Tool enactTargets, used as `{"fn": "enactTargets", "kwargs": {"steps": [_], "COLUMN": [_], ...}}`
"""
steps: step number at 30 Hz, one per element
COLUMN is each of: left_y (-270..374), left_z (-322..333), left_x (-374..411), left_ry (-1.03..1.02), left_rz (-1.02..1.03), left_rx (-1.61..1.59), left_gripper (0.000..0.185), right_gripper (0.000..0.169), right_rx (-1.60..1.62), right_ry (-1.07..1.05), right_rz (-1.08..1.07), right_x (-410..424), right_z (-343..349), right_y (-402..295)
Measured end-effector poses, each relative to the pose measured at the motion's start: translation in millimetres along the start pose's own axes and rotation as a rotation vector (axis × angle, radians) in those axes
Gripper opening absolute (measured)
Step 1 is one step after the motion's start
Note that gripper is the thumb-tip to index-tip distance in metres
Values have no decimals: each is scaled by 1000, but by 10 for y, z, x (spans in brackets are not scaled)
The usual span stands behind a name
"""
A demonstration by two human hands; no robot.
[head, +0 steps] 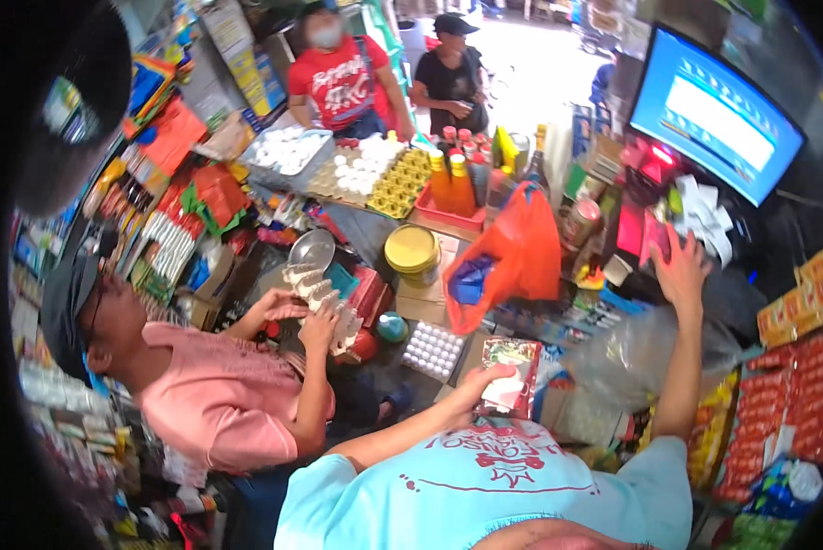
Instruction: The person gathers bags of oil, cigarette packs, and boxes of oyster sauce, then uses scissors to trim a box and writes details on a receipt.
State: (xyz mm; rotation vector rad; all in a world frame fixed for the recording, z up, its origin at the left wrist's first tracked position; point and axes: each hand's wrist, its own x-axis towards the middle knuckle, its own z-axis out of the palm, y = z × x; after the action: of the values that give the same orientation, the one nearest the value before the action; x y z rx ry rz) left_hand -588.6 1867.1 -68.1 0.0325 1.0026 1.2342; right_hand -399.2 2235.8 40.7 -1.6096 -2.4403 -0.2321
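Note:
My left hand (477, 395) is shut on a red packet (527, 359) near my chest, with a small white piece under the thumb. My right hand (681, 265) reaches out to the right with its fingers spread, beside a scanner (652, 165) that glows red and a heap of crumpled white paper slips (703, 216). Whether its fingertips touch the red-lit surface below the scanner I cannot tell. Between my hands and farther off stands an orange plastic bag (532, 247) with a blue item inside. A tray of white eggs (433, 349) lies left of the packet.
At my left, a co-worker in a pink shirt (226, 399) holds egg cartons (325, 309). A yellow-lidded tub (411, 251), bottles in a red basket (446, 214) and more eggs (288, 150) stand ahead. Two people stand beyond the counter. A monitor (717, 113) is at the upper right.

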Motion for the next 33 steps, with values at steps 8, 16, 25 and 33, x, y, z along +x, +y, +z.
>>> {"fn": "enactTargets", "kwargs": {"steps": [8,16,25,33], "left_y": [230,230,221,1578], "left_z": [149,-98,-242,-215], "left_x": [-296,-243,-169,-1220], "left_ry": [41,157,171,-77], "left_rz": [99,248,253,1365], "left_rx": [-182,-260,-283,-357], "left_gripper": [36,39,35,47], "right_gripper": [73,72,69,69], "right_rx": [43,31,75,80], "right_ry": [-25,-12,-13,-16], "right_rz": [42,52,57,45], "right_x": [22,15,13,47], "right_z": [-5,22,33,-17], "right_y": [-8,-34,11,92]}}
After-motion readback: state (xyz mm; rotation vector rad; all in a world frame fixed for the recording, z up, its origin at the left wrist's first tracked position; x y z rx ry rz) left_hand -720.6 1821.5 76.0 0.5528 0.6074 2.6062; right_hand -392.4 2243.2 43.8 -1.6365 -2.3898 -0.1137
